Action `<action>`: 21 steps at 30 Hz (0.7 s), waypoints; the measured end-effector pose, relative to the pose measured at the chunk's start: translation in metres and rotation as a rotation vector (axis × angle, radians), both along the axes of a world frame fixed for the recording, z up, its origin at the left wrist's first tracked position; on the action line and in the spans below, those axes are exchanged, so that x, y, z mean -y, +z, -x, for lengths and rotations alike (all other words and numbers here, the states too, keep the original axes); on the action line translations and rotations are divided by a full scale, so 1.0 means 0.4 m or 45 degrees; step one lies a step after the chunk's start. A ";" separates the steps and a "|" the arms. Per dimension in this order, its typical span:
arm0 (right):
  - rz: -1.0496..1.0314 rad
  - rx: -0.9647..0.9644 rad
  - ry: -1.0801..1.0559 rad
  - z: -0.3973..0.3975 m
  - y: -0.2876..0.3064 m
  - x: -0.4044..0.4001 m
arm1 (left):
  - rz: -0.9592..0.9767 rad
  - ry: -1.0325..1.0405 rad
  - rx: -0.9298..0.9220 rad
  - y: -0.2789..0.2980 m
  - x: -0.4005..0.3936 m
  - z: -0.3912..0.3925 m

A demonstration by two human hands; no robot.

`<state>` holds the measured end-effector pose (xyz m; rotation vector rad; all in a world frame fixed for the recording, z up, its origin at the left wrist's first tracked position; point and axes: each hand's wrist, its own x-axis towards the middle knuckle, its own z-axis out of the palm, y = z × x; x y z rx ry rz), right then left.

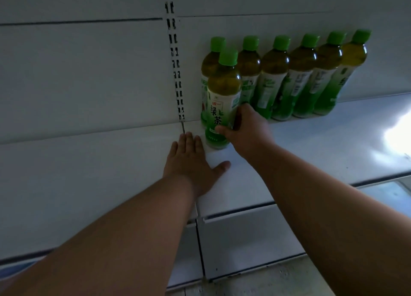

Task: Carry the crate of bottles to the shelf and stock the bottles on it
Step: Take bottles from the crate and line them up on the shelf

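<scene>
Head view, looking down two bare forearms that reach out over a white shelf (311, 144). Nearest, below the shelf's front lip, a strip of pale floor (278, 282) shows at the bottom edge. The left hand (191, 162) lies flat on the shelf, palm down, fingers together and stretched forward, thumb spread out to the right, holding nothing. Its fingertips end just beside the base of the front bottle (222, 100).

The right hand (246, 129) is wrapped around the lower part of that bottle, thumb across the front of the label and the other fingers round its right side. The bottle stands upright on the shelf, green cap on top, amber-green drink inside, green and white label with printed characters.

Right behind it, against the white back panel (89, 73), a row of six matching bottles (287, 78) stands side by side, running off to the right; the leftmost one is partly hidden by the held bottle. A slotted metal upright (175, 58) runs up the back panel just left of the bottles. No crate is in sight.
</scene>
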<state>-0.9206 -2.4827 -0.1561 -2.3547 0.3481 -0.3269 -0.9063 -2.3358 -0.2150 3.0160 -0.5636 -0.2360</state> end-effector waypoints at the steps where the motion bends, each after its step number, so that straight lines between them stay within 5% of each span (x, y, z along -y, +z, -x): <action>1: 0.005 0.014 -0.013 0.012 -0.004 -0.003 | 0.008 -0.002 0.004 -0.002 0.000 -0.001; 5: 0.125 0.018 -0.068 0.103 -0.005 -0.004 | 0.054 -0.022 -0.010 0.002 -0.007 0.000; 10: 0.389 -0.258 -0.110 0.281 0.049 0.056 | 0.138 -0.053 0.083 0.035 -0.024 0.061; 16: 0.498 -0.547 -0.405 0.632 0.090 0.069 | 0.373 -0.665 0.193 0.140 0.063 0.367; 21: 0.476 -0.721 -0.709 0.991 0.096 0.054 | 0.304 -1.050 0.115 0.164 0.151 0.660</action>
